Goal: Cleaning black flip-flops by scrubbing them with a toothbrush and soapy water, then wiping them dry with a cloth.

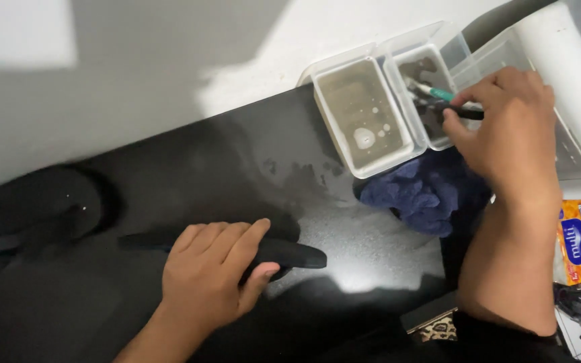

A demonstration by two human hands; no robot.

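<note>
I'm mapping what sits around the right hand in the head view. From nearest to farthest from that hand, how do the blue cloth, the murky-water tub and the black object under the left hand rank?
From the right hand:
1. Blue cloth, just below and left of it.
2. Murky-water tub, further left, at the dark surface's top edge.
3. Black object, far lower left, under the left hand.

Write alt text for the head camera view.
A person's left hand grips a black handle lying on a glossy black surface. The right hand dips a dark brush into one of two clear tubs of murky liquid, with a blue cloth beside them.
</note>
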